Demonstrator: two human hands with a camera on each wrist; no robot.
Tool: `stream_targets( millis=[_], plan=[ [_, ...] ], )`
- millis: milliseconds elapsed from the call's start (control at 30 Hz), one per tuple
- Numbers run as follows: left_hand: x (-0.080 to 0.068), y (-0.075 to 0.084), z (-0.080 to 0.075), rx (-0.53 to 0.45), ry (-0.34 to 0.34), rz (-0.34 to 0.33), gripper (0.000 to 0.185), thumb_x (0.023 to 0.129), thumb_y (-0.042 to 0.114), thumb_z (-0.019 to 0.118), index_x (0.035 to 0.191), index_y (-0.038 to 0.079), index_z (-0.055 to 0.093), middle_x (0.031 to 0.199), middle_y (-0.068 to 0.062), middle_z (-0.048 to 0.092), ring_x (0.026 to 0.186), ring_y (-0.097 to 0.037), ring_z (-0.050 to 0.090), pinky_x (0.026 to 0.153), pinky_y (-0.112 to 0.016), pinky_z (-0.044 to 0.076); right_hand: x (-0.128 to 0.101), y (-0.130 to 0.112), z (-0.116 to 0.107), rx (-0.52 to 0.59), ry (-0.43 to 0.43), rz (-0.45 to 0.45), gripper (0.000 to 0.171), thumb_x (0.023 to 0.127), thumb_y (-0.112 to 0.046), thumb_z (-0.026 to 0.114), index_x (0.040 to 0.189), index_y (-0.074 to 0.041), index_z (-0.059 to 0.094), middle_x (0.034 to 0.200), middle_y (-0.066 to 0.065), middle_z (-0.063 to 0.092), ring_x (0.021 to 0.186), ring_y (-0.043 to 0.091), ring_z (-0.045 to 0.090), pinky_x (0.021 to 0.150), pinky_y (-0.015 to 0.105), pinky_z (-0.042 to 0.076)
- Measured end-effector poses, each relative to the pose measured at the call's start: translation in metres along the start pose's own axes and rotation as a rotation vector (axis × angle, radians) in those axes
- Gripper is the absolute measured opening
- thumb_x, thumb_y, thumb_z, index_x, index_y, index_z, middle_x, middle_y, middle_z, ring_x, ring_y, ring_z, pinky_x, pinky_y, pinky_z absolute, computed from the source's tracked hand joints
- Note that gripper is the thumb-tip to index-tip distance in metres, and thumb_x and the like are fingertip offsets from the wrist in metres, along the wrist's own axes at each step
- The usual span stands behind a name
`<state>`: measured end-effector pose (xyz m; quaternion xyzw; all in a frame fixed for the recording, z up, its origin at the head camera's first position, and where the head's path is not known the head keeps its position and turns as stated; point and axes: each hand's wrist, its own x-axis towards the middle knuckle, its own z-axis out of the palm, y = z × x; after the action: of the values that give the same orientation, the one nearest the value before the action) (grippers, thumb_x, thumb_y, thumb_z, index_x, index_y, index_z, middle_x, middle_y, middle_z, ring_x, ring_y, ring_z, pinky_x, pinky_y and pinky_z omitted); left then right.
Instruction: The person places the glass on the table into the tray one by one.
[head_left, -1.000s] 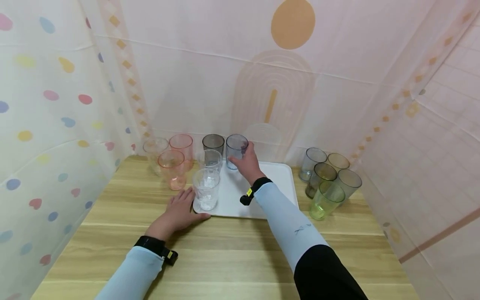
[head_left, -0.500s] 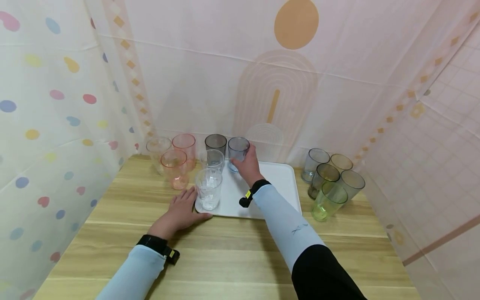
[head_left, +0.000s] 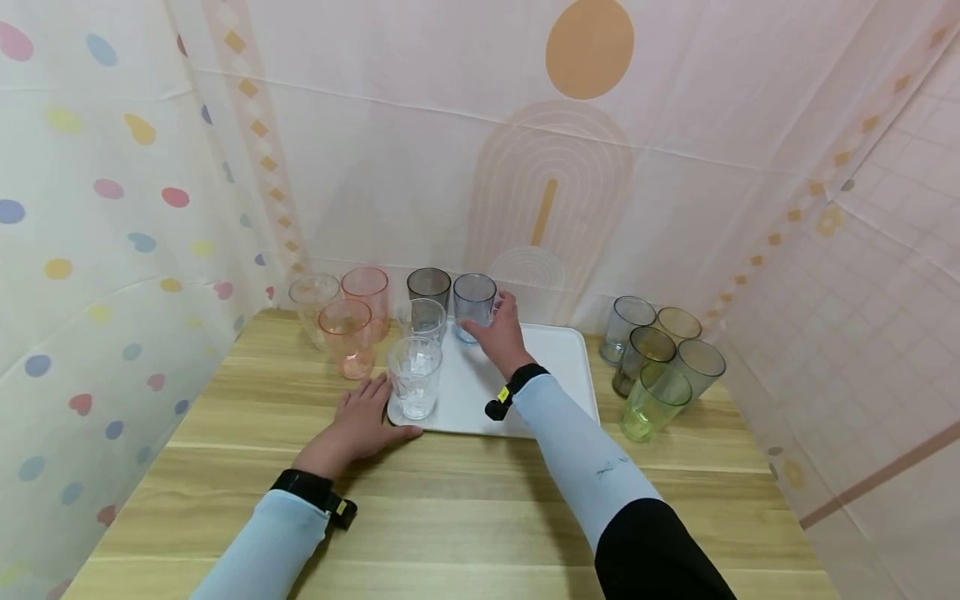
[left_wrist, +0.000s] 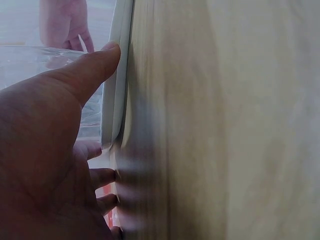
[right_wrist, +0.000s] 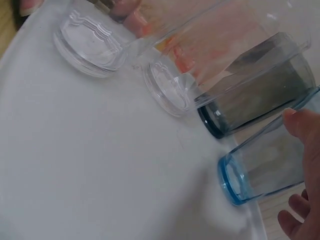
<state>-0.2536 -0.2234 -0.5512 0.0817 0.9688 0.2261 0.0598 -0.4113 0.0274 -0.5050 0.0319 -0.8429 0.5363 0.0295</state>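
A blue-tinted glass (head_left: 475,304) stands upright at the back of the white tray (head_left: 551,367). My right hand (head_left: 501,335) is around its right side, thumb in front of it. In the right wrist view the thumb (right_wrist: 299,124) overlaps the glass wall, while the other fingers (right_wrist: 290,222) are loosely bent and apart from it. My left hand (head_left: 360,423) lies at the tray's front left corner. Its thumb (left_wrist: 97,62) rests along the tray edge, and the other fingers spread on the wooden table beside it.
Left of the blue glass on the tray are a dark grey glass (head_left: 429,286) and two clear glasses (head_left: 415,375). Pink glasses (head_left: 347,333) and a clear one (head_left: 313,304) stand left of the tray. Several tinted glasses (head_left: 656,400) cluster at its right. Curtains (head_left: 390,167) hang behind.
My right hand has shifted slightly right and its fingers have loosened from the blue glass, which stays on the tray. My left hand keeps its place.
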Motion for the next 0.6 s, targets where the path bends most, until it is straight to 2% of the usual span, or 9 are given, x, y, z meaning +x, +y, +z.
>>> stream_targets(
  millis=[233, 467, 600],
  plan=[
    [0.001, 0.001, 0.001, 0.004, -0.007, 0.001, 0.119, 0.094, 0.072, 0.076, 0.17, -0.007, 0.029, 0.177, -0.033, 0.023, 0.163, -0.057, 0.018, 0.128, -0.079, 0.012, -0.038, 0.007, -0.036, -0.075, -0.014, -0.038, 0.088, 0.106, -0.034, 0.078, 0.17, -0.009, 0.024, 0.17, 0.02, 0.039, 0.156, 0.036, 0.044, 0.124, 0.052, 0.044],
    [0.002, 0.0, 0.002, 0.003, -0.006, 0.007, 0.12, 0.094, 0.073, 0.075, 0.17, -0.008, 0.029, 0.177, -0.033, 0.023, 0.163, -0.057, 0.017, 0.128, -0.079, 0.012, -0.11, 0.034, -0.087, -0.133, -0.061, -0.101, 0.087, 0.105, -0.038, 0.079, 0.17, -0.008, 0.029, 0.17, 0.019, 0.041, 0.158, 0.037, 0.043, 0.124, 0.056, 0.043],
    [0.003, -0.002, 0.003, 0.009, 0.003, 0.009, 0.121, 0.093, 0.075, 0.074, 0.17, -0.008, 0.029, 0.177, -0.033, 0.023, 0.163, -0.057, 0.018, 0.127, -0.08, 0.012, -0.149, 0.051, -0.114, -0.117, -0.029, -0.145, 0.081, 0.104, -0.031, 0.081, 0.167, -0.006, 0.036, 0.167, 0.019, 0.045, 0.153, 0.038, 0.048, 0.123, 0.058, 0.045]
  ],
)
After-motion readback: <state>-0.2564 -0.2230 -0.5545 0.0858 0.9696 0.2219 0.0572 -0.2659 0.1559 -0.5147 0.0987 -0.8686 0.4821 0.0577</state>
